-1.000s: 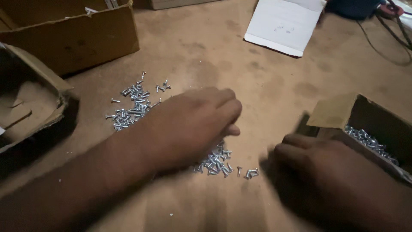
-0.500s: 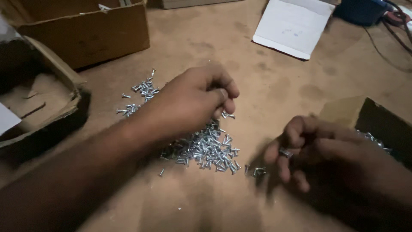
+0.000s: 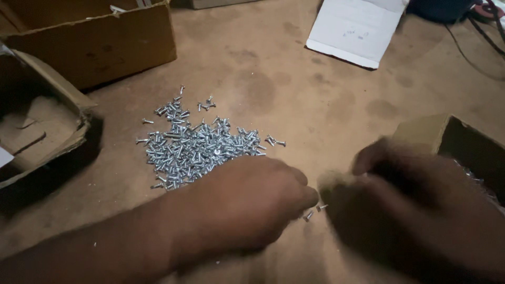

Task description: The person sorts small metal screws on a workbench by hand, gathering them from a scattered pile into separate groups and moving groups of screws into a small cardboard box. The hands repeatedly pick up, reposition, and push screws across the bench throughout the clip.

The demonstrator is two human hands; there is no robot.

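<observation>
1. My left hand [image 3: 247, 208] lay knuckles-up on the floor [image 3: 294, 105], at the near edge of the screw pile [image 3: 197, 142], covering that edge.
2. Its fingers were curled under, tips tucked toward the right; whether they pinched any screws I could not tell, since the back of the hand hid them.
3. Two loose screws [image 3: 314, 211] lay on the floor just right of that hand's fingertips, apart from the pile.
4. My right hand [image 3: 421, 205] was blurred, right of the pile, with those two screws between it and my left hand. The fingers looked bent, but the blur hid whether they were closed or held anything.
5. The pile spread flat over the brown floor, silvery, with a few strays at its far and left fringes.
6. A small box [image 3: 463, 142] stood open right of the pile, just behind my right hand, a glint of more screws showing at its inner edge.
7. A big box [image 3: 105, 42] stood beyond the pile to the left.
8. A torn box [image 3: 42, 126] lay left of the pile, its flaps sagging open.
9. A white sheet [image 3: 357, 29] lay well beyond the pile to the right.
10. A dark cable [image 3: 473, 42] ran across the floor right of the sheet.
</observation>
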